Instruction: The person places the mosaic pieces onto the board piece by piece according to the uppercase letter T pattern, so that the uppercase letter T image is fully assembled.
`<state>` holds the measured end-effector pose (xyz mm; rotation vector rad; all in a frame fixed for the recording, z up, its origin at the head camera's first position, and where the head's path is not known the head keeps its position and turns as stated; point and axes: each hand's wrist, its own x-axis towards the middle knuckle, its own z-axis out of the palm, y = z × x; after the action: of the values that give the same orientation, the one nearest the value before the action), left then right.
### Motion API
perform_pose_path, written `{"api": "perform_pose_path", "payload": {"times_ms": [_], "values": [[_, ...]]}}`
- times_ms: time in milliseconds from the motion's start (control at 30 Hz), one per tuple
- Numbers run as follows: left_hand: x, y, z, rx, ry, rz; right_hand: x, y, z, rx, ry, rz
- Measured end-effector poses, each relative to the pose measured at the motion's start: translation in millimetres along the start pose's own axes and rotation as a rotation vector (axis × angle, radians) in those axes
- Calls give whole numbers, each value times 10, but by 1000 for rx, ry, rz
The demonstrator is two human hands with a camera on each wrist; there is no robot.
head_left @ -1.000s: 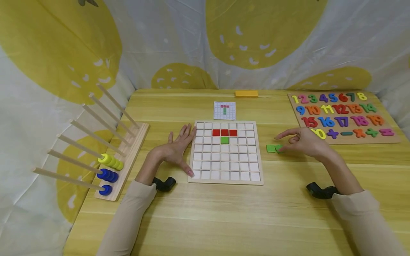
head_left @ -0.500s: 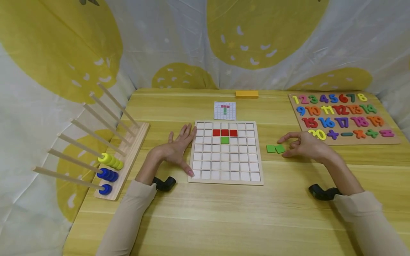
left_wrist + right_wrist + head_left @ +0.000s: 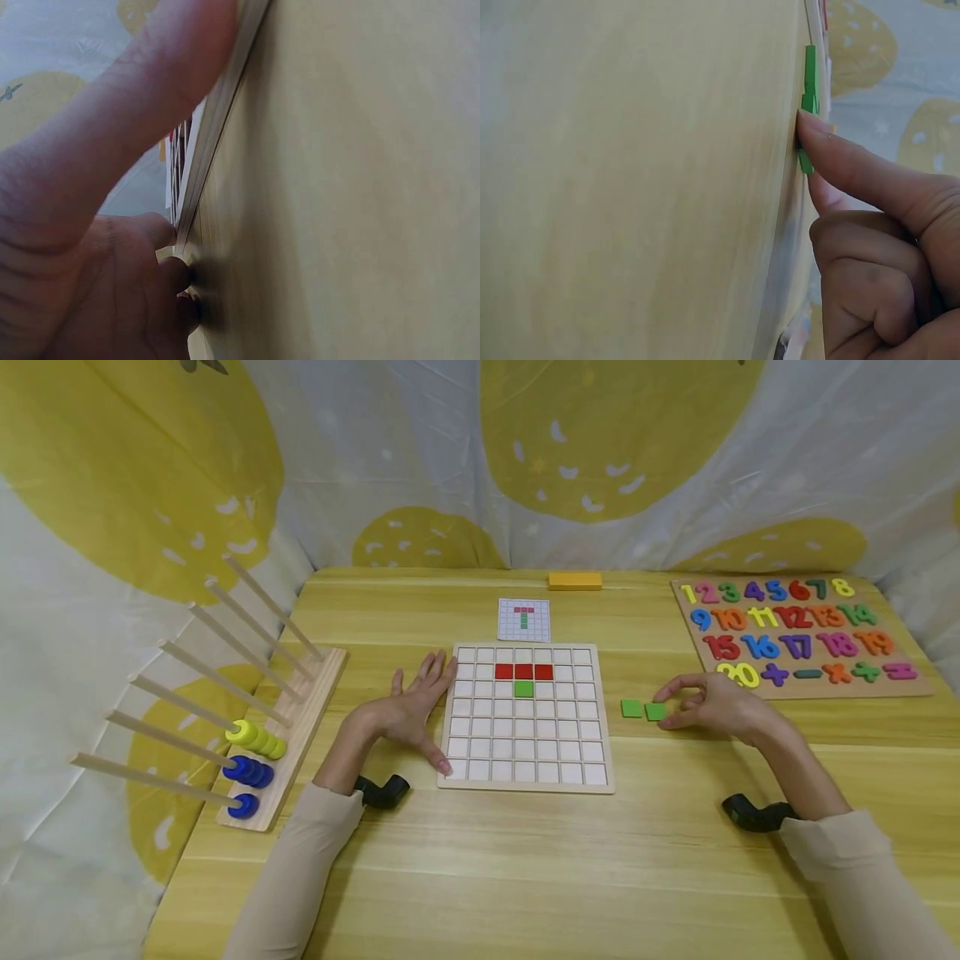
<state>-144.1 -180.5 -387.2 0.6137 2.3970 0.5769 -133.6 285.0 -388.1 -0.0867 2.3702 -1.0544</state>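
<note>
A pale wooden grid board (image 3: 525, 787) lies flat in the middle of the table. Three red tiles (image 3: 524, 672) form a row in its upper part, and a green tile (image 3: 523, 689) sits below the middle one. My left hand (image 3: 408, 714) spreads its fingers along the board's left edge, thumb at the lower left corner. Right of the board, my right hand (image 3: 712, 703) pinches a loose green square tile (image 3: 656, 712) between thumb and index finger, low at the tabletop. Another loose green tile (image 3: 631, 708) lies just left of it. In the right wrist view the thumb (image 3: 840, 154) overlaps the tile.
A pattern card (image 3: 523, 620) with a red and green T lies behind the board. An orange block (image 3: 574, 581) is near the back edge. A number puzzle board (image 3: 817, 687) lies right; a peg stand (image 3: 318, 693) with yellow and blue beads stands left.
The right hand has drawn the right green tile away from its neighbour and turned it straighter, so a gap shows between them. The left hand stays at the board's edge.
</note>
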Motion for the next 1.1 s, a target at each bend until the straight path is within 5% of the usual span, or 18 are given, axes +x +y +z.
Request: {"api": "perform_pose_path", "payload": {"times_ms": [333,567,1100], "values": [[-25,-10,-1,-6,6,6,-14,-14,-16,-26,62,-9],[-29,-5,0,-1,8,5,9,-228,16,-54,123,-34],[-7,13,-10,24,-10,-12,302,-880,572,-2,60,-101]]}}
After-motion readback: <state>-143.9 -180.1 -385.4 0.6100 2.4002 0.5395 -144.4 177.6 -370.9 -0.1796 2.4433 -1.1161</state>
